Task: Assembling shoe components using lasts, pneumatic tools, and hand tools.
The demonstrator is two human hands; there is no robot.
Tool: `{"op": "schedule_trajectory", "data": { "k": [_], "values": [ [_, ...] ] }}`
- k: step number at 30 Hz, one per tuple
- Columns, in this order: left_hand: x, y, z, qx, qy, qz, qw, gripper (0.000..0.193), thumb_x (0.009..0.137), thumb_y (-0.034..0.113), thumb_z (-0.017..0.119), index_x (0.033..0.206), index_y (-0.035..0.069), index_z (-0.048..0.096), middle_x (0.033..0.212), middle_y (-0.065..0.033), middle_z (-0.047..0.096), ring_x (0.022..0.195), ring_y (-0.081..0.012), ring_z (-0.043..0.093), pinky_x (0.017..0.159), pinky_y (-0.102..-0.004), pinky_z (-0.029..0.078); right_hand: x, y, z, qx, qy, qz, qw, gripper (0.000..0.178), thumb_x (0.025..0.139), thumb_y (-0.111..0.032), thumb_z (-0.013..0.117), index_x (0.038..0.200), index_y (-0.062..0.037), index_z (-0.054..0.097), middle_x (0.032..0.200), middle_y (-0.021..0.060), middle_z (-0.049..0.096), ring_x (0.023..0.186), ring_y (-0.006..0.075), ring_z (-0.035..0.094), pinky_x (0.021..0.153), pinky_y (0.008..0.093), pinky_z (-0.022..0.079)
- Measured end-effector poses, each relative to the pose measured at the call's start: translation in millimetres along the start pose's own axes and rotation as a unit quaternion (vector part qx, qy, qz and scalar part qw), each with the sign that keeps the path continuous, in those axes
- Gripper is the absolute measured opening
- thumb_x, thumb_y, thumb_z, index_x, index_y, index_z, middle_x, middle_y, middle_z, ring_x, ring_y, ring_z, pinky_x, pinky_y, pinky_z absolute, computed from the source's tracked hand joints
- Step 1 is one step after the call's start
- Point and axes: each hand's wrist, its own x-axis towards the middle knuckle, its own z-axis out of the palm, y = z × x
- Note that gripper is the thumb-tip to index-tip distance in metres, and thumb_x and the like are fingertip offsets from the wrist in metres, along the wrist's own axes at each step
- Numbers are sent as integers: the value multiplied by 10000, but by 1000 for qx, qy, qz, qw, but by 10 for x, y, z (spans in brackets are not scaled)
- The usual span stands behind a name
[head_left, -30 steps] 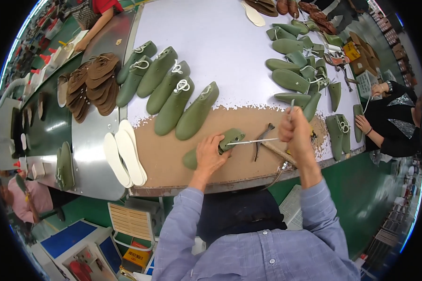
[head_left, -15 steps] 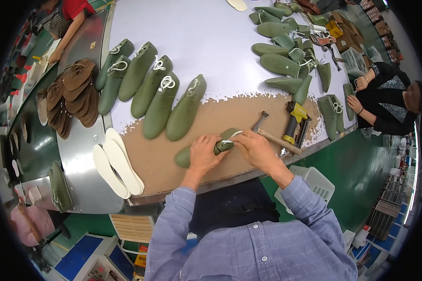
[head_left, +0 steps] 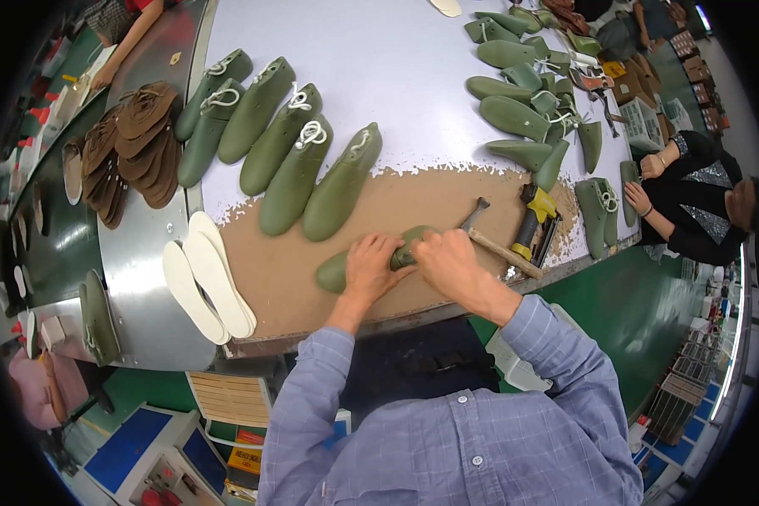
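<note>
A green shoe last [head_left: 331, 272] lies on its side on the brown part of the table in front of me. My left hand [head_left: 369, 270] is closed over its middle and presses it down. At the last's heel end, my right hand [head_left: 453, 265] is pinched shut. A white cord showed in those fingers half a second ago; the fingers now hide it. Just right of this hand lies a hammer [head_left: 502, 253] with a wooden handle. Beyond it a yellow-and-black nail gun [head_left: 538, 207] rests on the table.
Several green lasts with white cords [head_left: 341, 187] stand beyond my hands; more lasts [head_left: 514, 118] lie far right. White insoles [head_left: 219, 270] and stacked brown shoe uppers [head_left: 139, 152] are at left. A co-worker in black [head_left: 691, 194] sits right; another person's arm [head_left: 131, 46] reaches in far left.
My right hand has moved in closer to the last, and the white cord has gone out of sight under its fingers. The left hand keeps its hold. The view has shifted slightly.
</note>
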Motion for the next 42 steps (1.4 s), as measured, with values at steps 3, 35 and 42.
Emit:
{"op": "schedule_trajectory", "data": {
  "k": [3, 35, 42],
  "values": [
    [-5, -16, 1, -4, -6, 7, 1000, 471, 627, 380, 811, 976, 131, 616, 978, -3, 646, 985, -220, 579, 776, -388, 438, 33, 57, -29, 16, 14, -19, 1000, 99, 689, -80, 662, 785, -55, 662, 763, 127, 620, 658, 302, 643, 550, 405, 503],
    [7, 6, -42, -28, -32, 19, 999, 447, 652, 299, 793, 1007, 109, 600, 1004, -34, 626, 1015, -240, 573, 816, -384, 441, -70, 130, 249, 25, 106, -122, 986, 160, 695, -101, 605, 847, -62, 575, 849, 61, 526, 809, 235, 524, 730, 378, 428],
    [23, -41, -62, 12, -47, 8, 999, 449, 631, 261, 808, 1002, 100, 614, 1051, -38, 651, 1041, -254, 585, 860, -411, 452, -119, 111, 169, 122, 236, -44, 963, 445, 749, -123, 676, 1163, -63, 524, 1040, 120, 570, 976, 291, 540, 843, 402, 414]
  ]
}}
